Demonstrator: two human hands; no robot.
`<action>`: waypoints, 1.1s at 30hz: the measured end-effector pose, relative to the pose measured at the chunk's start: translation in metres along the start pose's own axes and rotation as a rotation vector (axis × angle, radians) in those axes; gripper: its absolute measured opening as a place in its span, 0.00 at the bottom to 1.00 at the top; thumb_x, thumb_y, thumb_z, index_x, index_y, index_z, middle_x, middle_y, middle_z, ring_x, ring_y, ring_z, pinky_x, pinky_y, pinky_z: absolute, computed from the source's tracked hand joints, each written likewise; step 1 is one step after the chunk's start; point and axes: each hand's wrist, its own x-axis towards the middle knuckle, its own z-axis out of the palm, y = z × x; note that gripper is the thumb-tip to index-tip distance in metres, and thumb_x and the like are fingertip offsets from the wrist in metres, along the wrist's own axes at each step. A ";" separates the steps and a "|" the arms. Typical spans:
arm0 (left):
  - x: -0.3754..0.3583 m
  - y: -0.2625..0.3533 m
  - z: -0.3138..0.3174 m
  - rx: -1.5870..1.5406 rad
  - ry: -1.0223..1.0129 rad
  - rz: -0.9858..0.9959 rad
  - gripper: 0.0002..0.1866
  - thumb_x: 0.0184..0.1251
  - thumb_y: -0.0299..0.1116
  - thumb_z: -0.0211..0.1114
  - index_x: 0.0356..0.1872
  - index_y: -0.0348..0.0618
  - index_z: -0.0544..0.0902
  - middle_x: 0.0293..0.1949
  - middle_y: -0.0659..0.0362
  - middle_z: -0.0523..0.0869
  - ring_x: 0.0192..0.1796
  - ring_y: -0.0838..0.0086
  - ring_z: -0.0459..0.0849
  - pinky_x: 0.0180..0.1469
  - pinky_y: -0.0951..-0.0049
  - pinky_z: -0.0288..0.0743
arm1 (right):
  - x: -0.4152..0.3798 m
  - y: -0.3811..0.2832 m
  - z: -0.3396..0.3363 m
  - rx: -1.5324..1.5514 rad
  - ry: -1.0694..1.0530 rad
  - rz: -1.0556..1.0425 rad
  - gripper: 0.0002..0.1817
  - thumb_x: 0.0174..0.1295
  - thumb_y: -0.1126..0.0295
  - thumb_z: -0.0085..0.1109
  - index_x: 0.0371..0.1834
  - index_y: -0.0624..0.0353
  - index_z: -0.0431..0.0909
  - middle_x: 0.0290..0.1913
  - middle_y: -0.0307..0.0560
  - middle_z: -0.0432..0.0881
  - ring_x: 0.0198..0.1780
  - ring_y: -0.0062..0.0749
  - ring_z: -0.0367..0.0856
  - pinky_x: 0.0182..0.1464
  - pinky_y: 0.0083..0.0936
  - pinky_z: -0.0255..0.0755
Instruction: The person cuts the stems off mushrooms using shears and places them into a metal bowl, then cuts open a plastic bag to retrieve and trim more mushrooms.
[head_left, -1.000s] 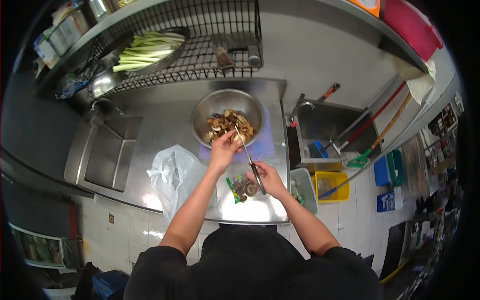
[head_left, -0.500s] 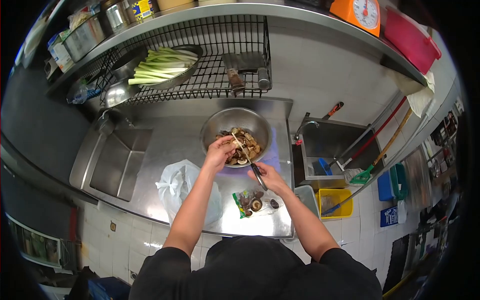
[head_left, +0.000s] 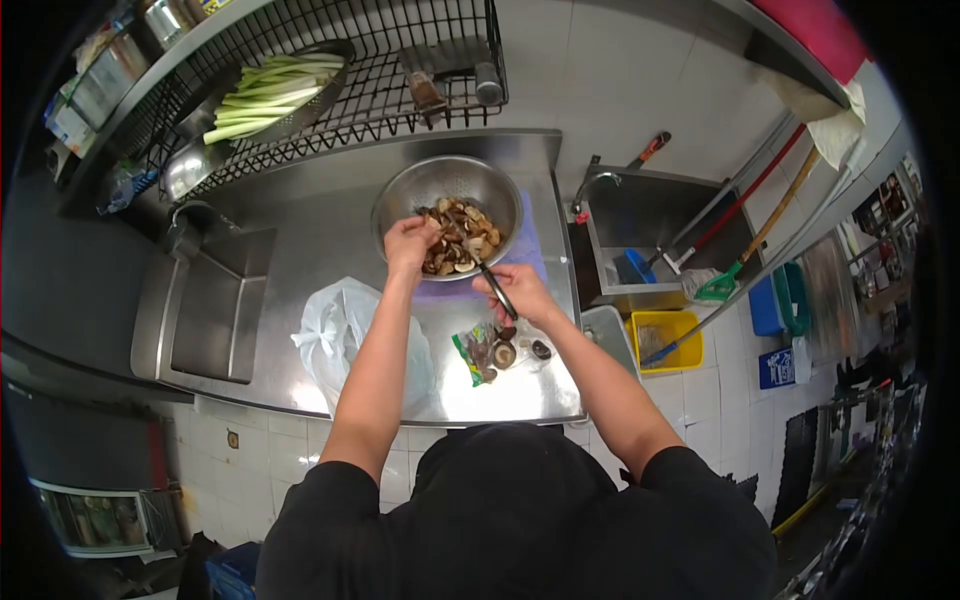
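Note:
My right hand (head_left: 518,294) is closed round the black handle of a knife (head_left: 495,288), its blade pointing up and left over the bowl. My left hand (head_left: 410,246) is over the bowl's left side, fingertips pinched on what looks like a piece of mushroom, mostly covered by the fingers. Below both hands, a perforated metal bowl (head_left: 393,192) holds many cut brown mushrooms (head_left: 462,238). Nearer to me lie a green-printed plastic bag (head_left: 466,362) with mushrooms in it and a few whole dark mushrooms (head_left: 504,354) beside it.
A knotted white plastic bag (head_left: 335,325) stands on the steel counter (head_left: 300,240). Sinks flank it: a left sink (head_left: 215,310) and a right sink (head_left: 640,220) with long handles leaning in. Above, a wire rack (head_left: 380,85) carries leeks (head_left: 270,95). A yellow tub (head_left: 680,325) is at right.
My view has tilted, so the counter sits higher in the picture. My left hand has drawn left, away from the knife blade. The right hand still grips the knife, its blade lower over the mushrooms.

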 end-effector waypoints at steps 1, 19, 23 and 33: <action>-0.002 -0.002 -0.002 0.388 0.102 0.227 0.15 0.64 0.25 0.72 0.48 0.32 0.80 0.41 0.52 0.87 0.37 0.70 0.87 0.40 0.73 0.81 | -0.008 0.000 -0.001 0.002 0.084 -0.034 0.30 0.60 0.57 0.74 0.57 0.68 0.78 0.23 0.38 0.78 0.16 0.18 0.74 0.16 0.19 0.65; -0.174 -0.140 0.013 1.839 -0.523 0.736 0.15 0.57 0.27 0.62 0.47 0.40 0.82 0.48 0.46 0.83 0.53 0.54 0.78 0.55 0.58 0.67 | -0.185 0.140 -0.042 -0.211 0.267 0.028 0.30 0.58 0.59 0.76 0.58 0.67 0.78 0.29 0.32 0.81 0.29 0.14 0.73 0.30 0.17 0.65; -0.183 -0.147 0.005 1.721 -0.540 0.846 0.15 0.60 0.28 0.61 0.49 0.38 0.80 0.52 0.44 0.78 0.53 0.52 0.77 0.54 0.54 0.68 | -0.203 0.134 -0.039 -0.391 0.304 0.017 0.32 0.57 0.59 0.76 0.61 0.64 0.77 0.35 0.39 0.84 0.32 0.20 0.77 0.35 0.21 0.73; -0.160 -0.121 0.006 0.341 -0.325 -0.297 0.14 0.73 0.22 0.58 0.55 0.34 0.69 0.47 0.52 0.84 0.44 0.72 0.85 0.44 0.74 0.85 | -0.220 0.134 -0.039 -0.744 0.378 -0.110 0.34 0.55 0.63 0.73 0.65 0.63 0.74 0.45 0.58 0.86 0.39 0.44 0.86 0.44 0.33 0.80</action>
